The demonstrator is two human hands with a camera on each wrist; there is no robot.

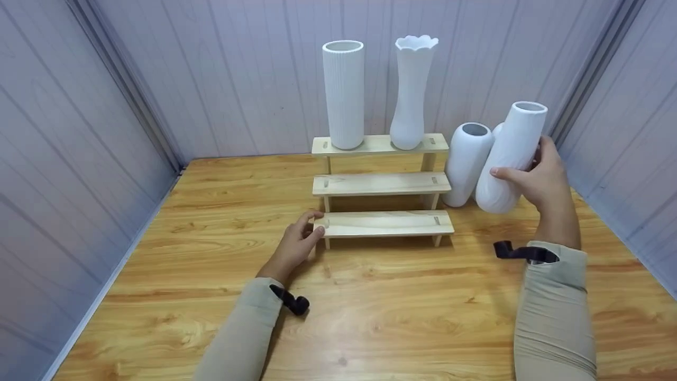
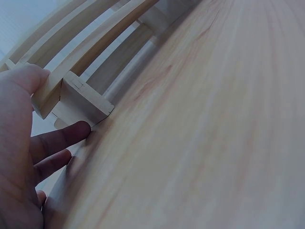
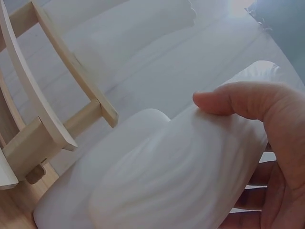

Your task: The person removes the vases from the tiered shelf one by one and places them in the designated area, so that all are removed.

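In the head view, a tilted white vase (image 1: 505, 159) with wavy relief on its side is gripped by my right hand (image 1: 547, 172), thumb across its front and fingers round the far side. The relief vase (image 3: 157, 167) fills much of the right wrist view. My left hand (image 1: 296, 241) holds the left end of the lowest step of a three-step wooden stand (image 1: 386, 225). The left wrist view has the thumb on the step's end and the fingers beside the stand's leg (image 2: 86, 98). A ribbed cylindrical vase (image 1: 345, 95) and a scalloped-rim vase (image 1: 412, 95) stand on the top step.
A smooth white vase (image 1: 468, 164) leans on the wooden table (image 1: 338, 328) beside the stand's right side. Another white vase (image 1: 497, 130) is mostly hidden behind the held one. Panelled walls (image 1: 238, 79) enclose the table at the back and sides.
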